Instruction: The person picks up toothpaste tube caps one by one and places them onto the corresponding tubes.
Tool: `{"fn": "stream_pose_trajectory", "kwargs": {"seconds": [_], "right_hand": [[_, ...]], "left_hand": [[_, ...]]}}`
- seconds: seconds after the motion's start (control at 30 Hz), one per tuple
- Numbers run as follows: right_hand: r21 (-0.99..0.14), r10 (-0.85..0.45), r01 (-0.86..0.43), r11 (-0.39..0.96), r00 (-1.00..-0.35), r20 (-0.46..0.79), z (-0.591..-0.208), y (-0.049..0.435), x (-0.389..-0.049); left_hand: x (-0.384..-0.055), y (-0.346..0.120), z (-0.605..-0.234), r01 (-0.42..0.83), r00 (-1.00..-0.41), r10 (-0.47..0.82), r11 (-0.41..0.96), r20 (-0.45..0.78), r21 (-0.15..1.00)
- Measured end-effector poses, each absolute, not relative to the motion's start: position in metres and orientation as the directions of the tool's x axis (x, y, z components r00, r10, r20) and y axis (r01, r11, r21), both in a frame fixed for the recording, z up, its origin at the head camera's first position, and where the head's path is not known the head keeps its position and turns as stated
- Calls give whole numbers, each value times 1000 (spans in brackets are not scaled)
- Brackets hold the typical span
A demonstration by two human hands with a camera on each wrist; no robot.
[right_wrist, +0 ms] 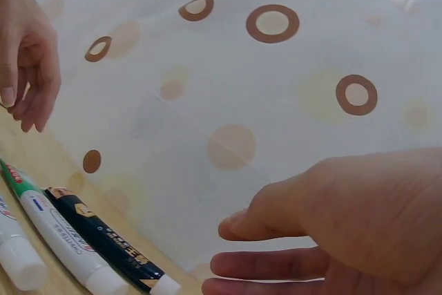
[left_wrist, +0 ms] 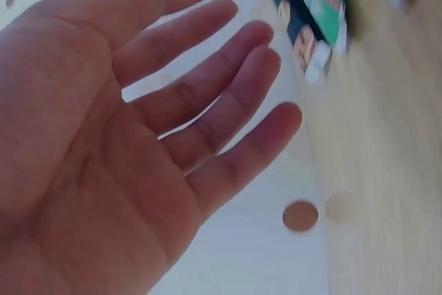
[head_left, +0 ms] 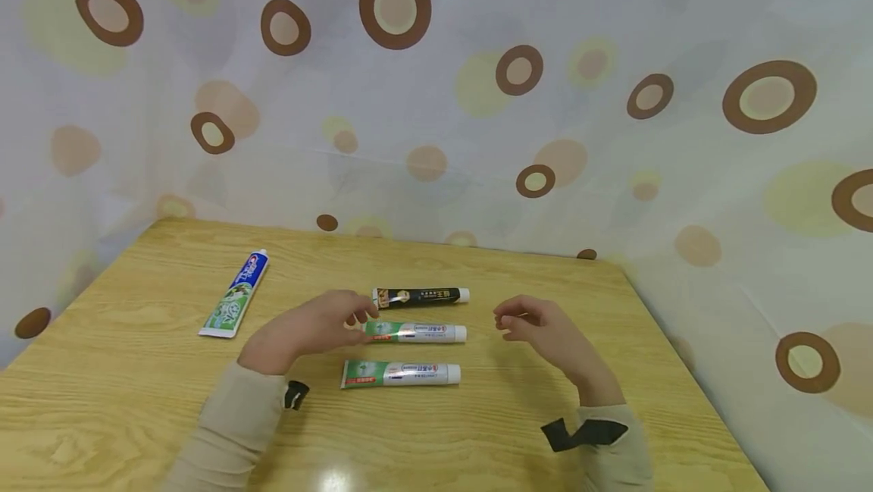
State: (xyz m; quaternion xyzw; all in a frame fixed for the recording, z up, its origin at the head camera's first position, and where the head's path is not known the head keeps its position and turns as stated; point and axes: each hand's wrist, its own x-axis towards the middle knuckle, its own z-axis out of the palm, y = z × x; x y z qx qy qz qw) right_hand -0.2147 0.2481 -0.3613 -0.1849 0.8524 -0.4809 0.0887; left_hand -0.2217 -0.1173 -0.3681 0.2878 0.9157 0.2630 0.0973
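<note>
Three toothpaste tubes lie in a rough column, caps to the right: a black tube (head_left: 423, 296) at the back, a green and white tube (head_left: 423, 333) in the middle and another green and white tube (head_left: 409, 374) in front. My left hand (head_left: 317, 329) hovers at the tail end of the middle tube, fingers relaxed and holding nothing. In the left wrist view its palm (left_wrist: 103, 150) is bare. To the right of the caps is my right hand (head_left: 542, 329), empty, its fingers loosely bent and apart from the tubes.
A blue and green toothpaste tube (head_left: 236, 295) lies slanted at the left of the wooden table (head_left: 477, 439). A white sheet with a dotted pattern (head_left: 436, 120) hangs behind the table and along its sides. Black straps (head_left: 586, 434) are on the sleeves.
</note>
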Motion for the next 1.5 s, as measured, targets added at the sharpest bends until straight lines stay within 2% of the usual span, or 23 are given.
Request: {"fn": "stream_pose_trajectory", "kwargs": {"seconds": [0.07,0.27,0.37,0.53,0.77,1.0,1.27,1.5], "right_hand": [[-850,-342,-228,476,-938,61,-359,255,-214],[-790,-159,-186,585,-981,113,-352,272,-209],[-743,-102,-120,658,-992,70,-351,277,-207],[-666,-84,-42,745,-996,-30,-360,284,-210],[-581,-95,6,814,-985,-144,-368,288,-213],[-557,-82,52,829,-973,-213,-375,288,-215],[-521,-106,9,854,-976,-191,-382,285,-220],[-523,-152,-56,851,-978,-144,-387,284,-218]], "left_hand": [[-225,-131,-365,477,-838,546,717,17,508],[-227,-166,-360,366,-927,361,803,106,471],[-224,-180,-361,293,-956,268,840,121,457],[-222,-198,-364,157,-987,147,868,58,472],[-221,-215,-370,67,-998,55,857,38,510],[-223,-227,-375,-32,-999,-22,852,-24,523],[-221,-230,-378,-145,-980,-53,854,-193,499],[-220,-229,-380,-124,-964,2,880,-265,459]]}}
